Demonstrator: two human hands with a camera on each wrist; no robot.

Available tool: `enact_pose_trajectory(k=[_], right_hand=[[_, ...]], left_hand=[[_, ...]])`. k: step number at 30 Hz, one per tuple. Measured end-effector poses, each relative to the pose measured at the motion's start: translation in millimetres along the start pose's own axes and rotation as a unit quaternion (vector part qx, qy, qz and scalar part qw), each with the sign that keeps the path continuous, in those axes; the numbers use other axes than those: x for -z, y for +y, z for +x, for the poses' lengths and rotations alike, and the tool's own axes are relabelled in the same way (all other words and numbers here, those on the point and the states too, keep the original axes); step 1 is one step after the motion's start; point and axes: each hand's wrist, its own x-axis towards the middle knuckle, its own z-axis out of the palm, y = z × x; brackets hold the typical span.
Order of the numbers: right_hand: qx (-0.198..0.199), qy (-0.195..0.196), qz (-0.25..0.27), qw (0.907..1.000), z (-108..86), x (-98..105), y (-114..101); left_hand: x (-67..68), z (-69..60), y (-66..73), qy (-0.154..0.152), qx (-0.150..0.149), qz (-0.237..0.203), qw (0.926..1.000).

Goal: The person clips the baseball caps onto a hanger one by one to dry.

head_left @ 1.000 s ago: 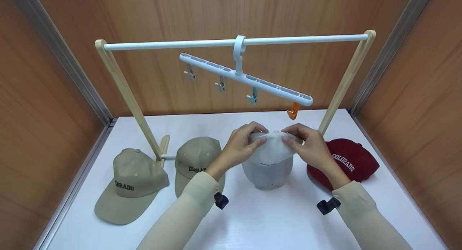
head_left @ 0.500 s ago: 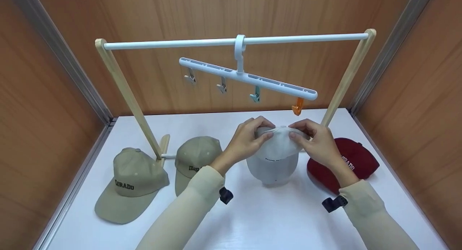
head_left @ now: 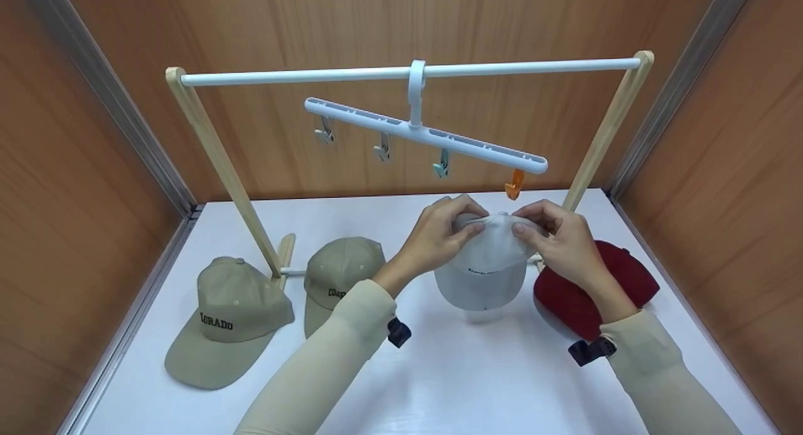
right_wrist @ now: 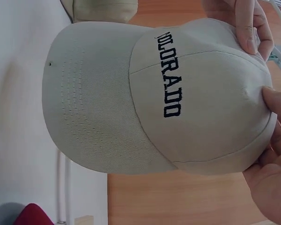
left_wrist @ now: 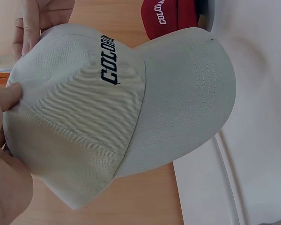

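Between both hands hangs a pale grey-white cap (head_left: 486,259), its brim pointing down and dark lettering on its front. My left hand (head_left: 442,231) pinches the left side of the crown near the top, thumb in front. On the other side my right hand (head_left: 561,240) pinches the crown the same way. The cap (left_wrist: 79,89) fills the left wrist view, and the lettering reads COLORADO in the right wrist view. Just above the right hand dangles an orange clip (head_left: 514,185) from the right end of a light-blue hanger (head_left: 426,135).
The hanger hooks over a white rod (head_left: 301,77) on wooden legs. Grey clips (head_left: 382,147) and a teal clip (head_left: 441,165) hang beside the orange one. Two khaki caps, one far left (head_left: 229,325) and one nearer (head_left: 344,275), and a maroon cap (head_left: 586,297) lie on the white table (head_left: 477,385).
Both hands have carried the grey-white cap up and to the right, closer to the orange clip. The hanger has swung, its right end rising slightly. The other caps have stayed put.
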Motion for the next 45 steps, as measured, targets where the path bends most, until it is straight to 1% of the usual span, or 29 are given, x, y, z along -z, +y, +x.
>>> enact_pose_trajectory(k=[10, 18, 20, 23, 26, 30, 34, 36, 41, 43, 45], right_hand=[[0.005, 0.038, -0.017, 0.9991, -6.8, 0.3, -4.5], [-0.001, 0.060, -0.023, 0.9979, -12.5, 0.9, -8.5], [-0.004, 0.065, -0.025, 0.9975, -14.0, 1.7, -9.9], [-0.007, 0.076, -0.032, 0.9966, -16.6, 2.6, -11.8], [-0.010, 0.087, -0.033, 0.9956, -18.7, 3.6, -13.6], [-0.012, 0.095, -0.036, 0.9948, -20.7, 4.7, -16.2], [0.000, 0.098, -0.041, 0.9943, -19.3, 6.0, -15.7], [0.008, 0.104, -0.042, 0.9937, -18.3, 6.5, -14.8], [0.021, 0.119, -0.038, 0.9919, -16.5, 5.4, -10.9], [0.022, 0.123, -0.036, 0.9915, -16.2, 4.5, -9.7], [0.024, 0.127, -0.032, 0.9910, -15.7, 4.0, -9.2]], left_hand=[[3.7, 7.3, 4.6, -0.025, 0.000, 0.009, 0.9997], [4.6, 14.6, 5.4, -0.040, -0.023, 0.016, 0.9988], [4.0, 16.2, 6.1, -0.042, -0.019, 0.011, 0.9989], [3.5, 18.4, 8.0, -0.045, 0.009, -0.006, 0.9989], [3.2, 21.4, 11.4, -0.055, 0.039, -0.029, 0.9973], [3.5, 29.0, 18.9, -0.067, 0.048, -0.072, 0.9940], [4.2, 39.1, 28.8, -0.072, 0.059, -0.120, 0.9885], [4.6, 43.4, 34.1, -0.073, 0.066, -0.135, 0.9860], [4.6, 50.8, 41.3, -0.055, 0.078, -0.171, 0.9806], [4.5, 52.4, 41.8, -0.048, 0.087, -0.194, 0.9759], [4.5, 54.1, 41.8, -0.046, 0.095, -0.222, 0.9693]])
